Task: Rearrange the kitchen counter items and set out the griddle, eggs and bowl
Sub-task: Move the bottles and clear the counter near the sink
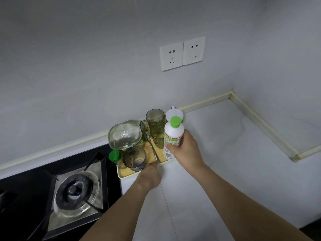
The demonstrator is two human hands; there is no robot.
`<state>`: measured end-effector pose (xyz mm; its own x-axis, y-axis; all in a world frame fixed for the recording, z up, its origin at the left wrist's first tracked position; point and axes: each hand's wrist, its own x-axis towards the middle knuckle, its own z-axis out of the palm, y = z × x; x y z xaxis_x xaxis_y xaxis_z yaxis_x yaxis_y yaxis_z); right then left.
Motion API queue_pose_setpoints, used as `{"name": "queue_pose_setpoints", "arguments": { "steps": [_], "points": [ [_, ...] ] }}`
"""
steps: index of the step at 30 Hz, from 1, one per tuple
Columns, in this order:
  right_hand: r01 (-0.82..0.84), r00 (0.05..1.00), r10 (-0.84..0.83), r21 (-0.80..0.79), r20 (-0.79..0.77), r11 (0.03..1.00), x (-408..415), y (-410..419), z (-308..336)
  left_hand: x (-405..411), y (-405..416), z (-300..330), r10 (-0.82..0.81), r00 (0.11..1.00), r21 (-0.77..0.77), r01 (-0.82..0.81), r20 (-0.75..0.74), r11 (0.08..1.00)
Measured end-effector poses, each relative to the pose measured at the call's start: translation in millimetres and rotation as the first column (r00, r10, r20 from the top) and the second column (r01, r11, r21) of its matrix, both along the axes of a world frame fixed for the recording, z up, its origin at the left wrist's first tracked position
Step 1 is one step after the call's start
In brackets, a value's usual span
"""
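My right hand (186,148) grips a white bottle with a green cap (173,134), held upright just above the right end of a wooden tray (119,173). My left hand (149,176) is at the tray's front edge, its fingers curled around the rim beside a metal spoon (153,150). On the tray stand an upturned glass bowl (125,134), a dark glass cup (134,158), two green tumblers (156,126) and a small jar with a green lid (115,156). No griddle or eggs are in view.
A gas hob (74,192) with a black surround lies left of the tray. A white lidded container (174,113) stands behind the bottle by the wall. White countertop (234,153) stretches right to a corner. Two wall sockets (182,53) sit above.
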<state>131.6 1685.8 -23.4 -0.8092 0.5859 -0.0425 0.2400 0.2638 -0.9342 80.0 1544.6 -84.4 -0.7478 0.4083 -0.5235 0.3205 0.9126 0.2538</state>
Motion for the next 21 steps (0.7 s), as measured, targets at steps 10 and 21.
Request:
{"name": "queue_pose_setpoints", "arguments": {
  "steps": [10,21],
  "points": [
    [0.019,0.997,-0.018,0.017,-0.073,1.0,-10.9,-5.8,-8.9,-10.4,5.1,8.5,0.126,0.989,0.104,-0.134,0.08,0.986],
    [-0.011,1.0,0.01,0.094,0.017,0.995,-17.3,-1.6,-26.4,-16.0,14.7,10.5,0.131,0.988,0.306,-0.148,0.076,0.941]
  ]
}}
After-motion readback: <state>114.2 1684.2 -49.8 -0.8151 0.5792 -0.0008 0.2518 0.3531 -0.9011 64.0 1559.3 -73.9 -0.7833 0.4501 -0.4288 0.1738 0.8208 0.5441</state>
